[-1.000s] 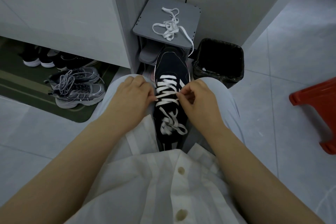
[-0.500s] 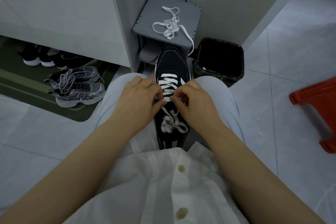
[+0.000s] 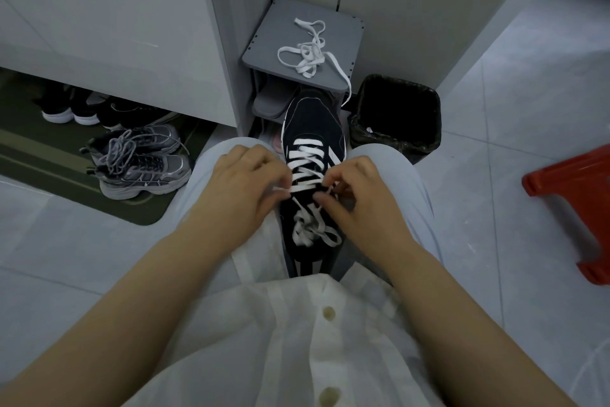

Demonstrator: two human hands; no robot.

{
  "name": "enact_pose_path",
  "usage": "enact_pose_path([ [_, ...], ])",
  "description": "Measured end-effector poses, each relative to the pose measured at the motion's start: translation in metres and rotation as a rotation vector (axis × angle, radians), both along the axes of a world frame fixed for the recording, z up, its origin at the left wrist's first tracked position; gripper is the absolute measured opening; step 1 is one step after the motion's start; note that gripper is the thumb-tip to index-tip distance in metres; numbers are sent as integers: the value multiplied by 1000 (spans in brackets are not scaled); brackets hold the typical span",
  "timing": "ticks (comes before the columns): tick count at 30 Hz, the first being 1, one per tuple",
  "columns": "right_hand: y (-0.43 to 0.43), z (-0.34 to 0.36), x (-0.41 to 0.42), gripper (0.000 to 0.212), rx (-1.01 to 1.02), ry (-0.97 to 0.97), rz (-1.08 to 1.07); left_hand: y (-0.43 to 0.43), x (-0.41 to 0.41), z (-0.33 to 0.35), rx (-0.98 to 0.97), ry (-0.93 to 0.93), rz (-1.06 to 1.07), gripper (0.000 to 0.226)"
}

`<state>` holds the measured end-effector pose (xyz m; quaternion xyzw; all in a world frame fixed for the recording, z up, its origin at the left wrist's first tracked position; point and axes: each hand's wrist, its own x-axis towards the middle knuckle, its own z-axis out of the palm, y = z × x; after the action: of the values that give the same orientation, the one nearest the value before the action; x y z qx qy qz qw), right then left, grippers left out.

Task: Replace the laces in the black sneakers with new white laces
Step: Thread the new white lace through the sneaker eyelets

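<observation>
A black sneaker lies between my knees, toe pointing away, with a white lace crossed through its upper eyelets. The lace's loose ends lie bunched on the tongue near the heel. My left hand pinches the lace at the shoe's left edge. My right hand pinches the lace at the right edge, fingers curled. A second white lace lies tangled on a grey stool beyond the toe, one end hanging off its front.
A black waste bin stands right of the toe. A red plastic stool is at the right edge. Grey sneakers sit on a green mat at left, dark shoes behind them under a cabinet.
Both hands came together at the middle of the lacing, then drew slightly apart, each now pulling a stretch of white lace outward at the sneaker's sides.
</observation>
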<state>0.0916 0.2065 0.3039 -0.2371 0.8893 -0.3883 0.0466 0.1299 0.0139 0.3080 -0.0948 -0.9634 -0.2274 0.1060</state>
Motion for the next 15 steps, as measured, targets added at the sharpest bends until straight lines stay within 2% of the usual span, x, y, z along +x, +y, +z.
enact_pose_path([
  [4, 8, -5, 5, 27, 230, 193, 120, 8, 0, -3, -191, 93, -104, 27],
  [7, 3, -3, 5, 14, 282, 228, 65, 12, -2, -4, -328, 67, -73, 27],
  [10, 2, -9, 10, 13, 323, 356, 115, 14, 2, -5, -341, 71, -78, 31],
  [15, 8, -18, 21, 13, 289, 358, 130, 22, 16, -11, -307, 82, -120, 31],
])
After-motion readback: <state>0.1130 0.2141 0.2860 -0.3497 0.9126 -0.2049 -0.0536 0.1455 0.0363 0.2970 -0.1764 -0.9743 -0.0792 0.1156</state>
